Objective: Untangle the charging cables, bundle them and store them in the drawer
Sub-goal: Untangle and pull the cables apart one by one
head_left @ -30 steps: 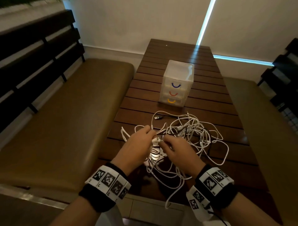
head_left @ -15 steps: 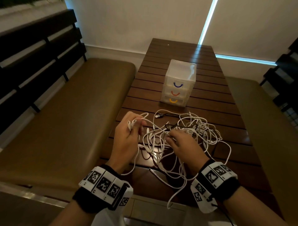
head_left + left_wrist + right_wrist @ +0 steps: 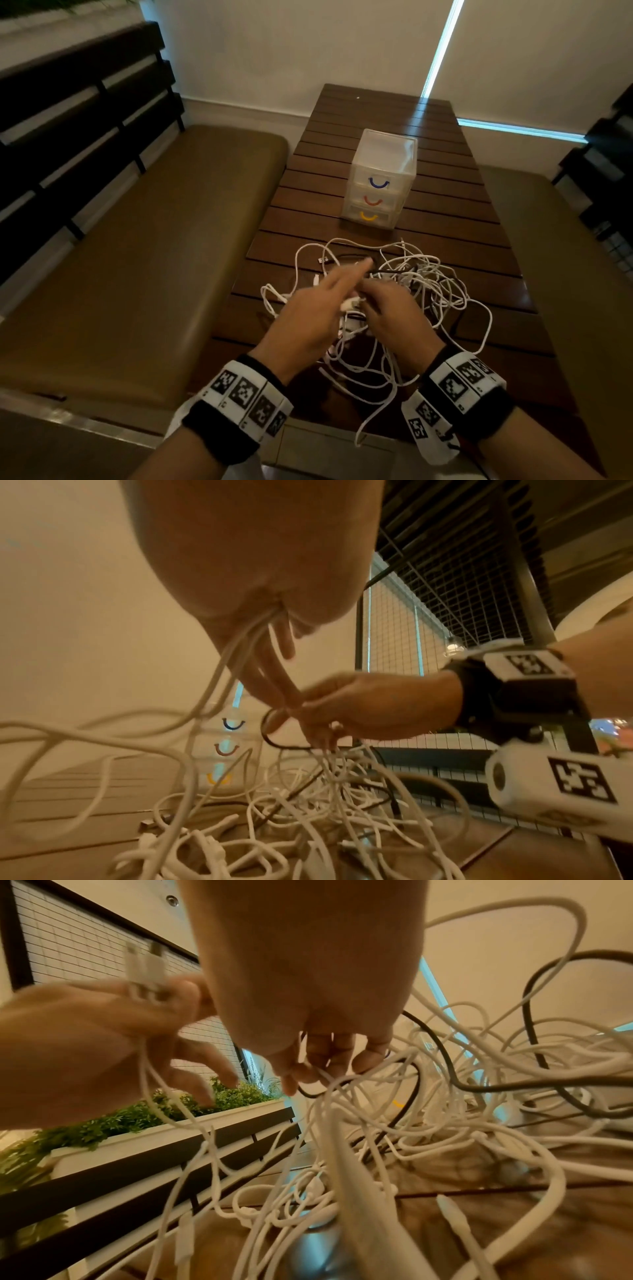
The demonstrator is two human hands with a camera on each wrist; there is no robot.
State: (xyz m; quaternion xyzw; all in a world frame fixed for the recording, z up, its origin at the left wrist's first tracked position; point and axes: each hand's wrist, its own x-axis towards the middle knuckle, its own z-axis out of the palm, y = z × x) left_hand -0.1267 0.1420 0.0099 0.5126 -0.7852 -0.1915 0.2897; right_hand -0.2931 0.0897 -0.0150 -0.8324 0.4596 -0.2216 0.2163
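Observation:
A tangle of white charging cables with one black cable through it lies on the wooden slat table. My left hand hovers over its near left part, fingers stretched forward, thumb pinching white cable plugs whose cords hang down from the palm. Right beside it, my right hand curls its fingers round a bunch of white strands lifted off the heap. Behind the tangle stands a clear three-drawer unit with blue, red and yellow handles, all drawers closed.
A padded bench with a dark slatted back runs along the table's left side, and another bench along the right. One cable end hangs over the table's near edge. A planter with greenery sits behind the left bench.
My left hand, raised to the left with the cable ends half a second ago, has swung back right and down beside the right hand, fingers now stretched out. The right hand stays in the tangle.

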